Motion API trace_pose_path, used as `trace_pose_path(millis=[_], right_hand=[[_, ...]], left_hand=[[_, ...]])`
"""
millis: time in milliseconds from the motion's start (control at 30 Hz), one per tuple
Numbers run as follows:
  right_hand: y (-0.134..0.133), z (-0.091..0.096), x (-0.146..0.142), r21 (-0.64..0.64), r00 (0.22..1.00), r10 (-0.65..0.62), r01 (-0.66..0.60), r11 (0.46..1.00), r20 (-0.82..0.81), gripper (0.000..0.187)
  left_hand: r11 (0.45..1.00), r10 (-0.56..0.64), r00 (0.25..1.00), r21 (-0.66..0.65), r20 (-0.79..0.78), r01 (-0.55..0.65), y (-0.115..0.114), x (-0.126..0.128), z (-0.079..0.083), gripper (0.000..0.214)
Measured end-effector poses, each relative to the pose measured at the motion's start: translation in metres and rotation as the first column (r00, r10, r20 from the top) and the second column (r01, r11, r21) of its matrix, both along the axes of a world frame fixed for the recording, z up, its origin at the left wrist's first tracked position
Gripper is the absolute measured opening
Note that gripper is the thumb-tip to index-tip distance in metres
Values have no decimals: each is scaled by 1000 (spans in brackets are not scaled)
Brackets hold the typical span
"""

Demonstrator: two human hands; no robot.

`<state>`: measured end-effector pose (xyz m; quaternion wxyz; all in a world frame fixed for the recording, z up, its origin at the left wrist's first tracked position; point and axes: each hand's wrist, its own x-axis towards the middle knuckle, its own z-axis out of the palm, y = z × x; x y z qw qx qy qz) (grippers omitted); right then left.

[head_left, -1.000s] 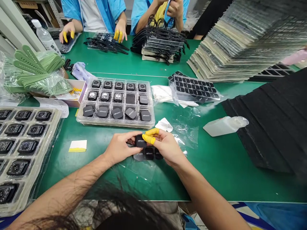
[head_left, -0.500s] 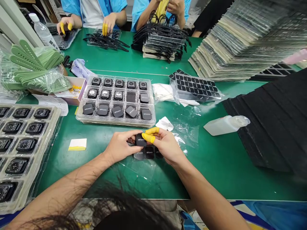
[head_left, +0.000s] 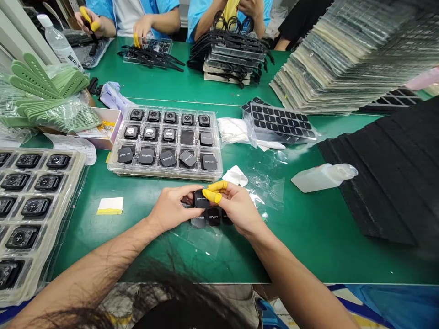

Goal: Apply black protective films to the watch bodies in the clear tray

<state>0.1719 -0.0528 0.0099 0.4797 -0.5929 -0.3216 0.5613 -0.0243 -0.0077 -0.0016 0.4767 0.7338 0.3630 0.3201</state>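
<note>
Between my two hands is a black square smartwatch body [head_left: 200,199] with white lettering on the face turned up. My left hand [head_left: 173,206] grips its left side between thumb and fingers. On its right edge press the thumb and forefinger of my right hand [head_left: 235,203], both in yellow finger cots. Just below lies a clear sheet of black lettered screen films [head_left: 213,217], partly hidden by my hands. Beyond them a clear plastic tray [head_left: 164,171] holds several watch bodies, the front row with lettered faces up; one compartment in its middle row holds no watch.
At left stands another watch tray [head_left: 73,183]; green straps [head_left: 51,100] lie behind it. A plastic bottle [head_left: 322,177] rests at right beside black sheets [head_left: 384,169]. Stacked trays [head_left: 329,59] rise at the back right. Across the table a co-worker's hands [head_left: 142,29] handle black straps.
My hands and the watch stay almost in place. Across the table, a co-worker's hand at the left has lifted, with a dark piece in its fingers.
</note>
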Motion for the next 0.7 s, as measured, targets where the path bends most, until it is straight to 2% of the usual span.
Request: trace_pose_path(millis=[167,467,567,633,700], right_hand=[[0,4,-1,-13,1000,-16,16,1000,-8,50],[-1,1,-3,10,999,-4,4,1000,43,52],[-3,3,-1,68,980,5,-18,998,201,50],[-5,7,2,106,922,-48,8,994,384,44],[-8,10,5,106,883,-49,-1,994,467,43]], left_hand=[[1000,1,1000,-4,-10,-1,0,0,2,51],[1000,3,1000,-29,1,-3,0,1,4,48],[999,10,1000,-36,-14,-10,0,1,5,48],[999,19,999,-49,-28,-20,0,1,5,48],[997,27,999,-69,-31,-29,0,0,6,49]])
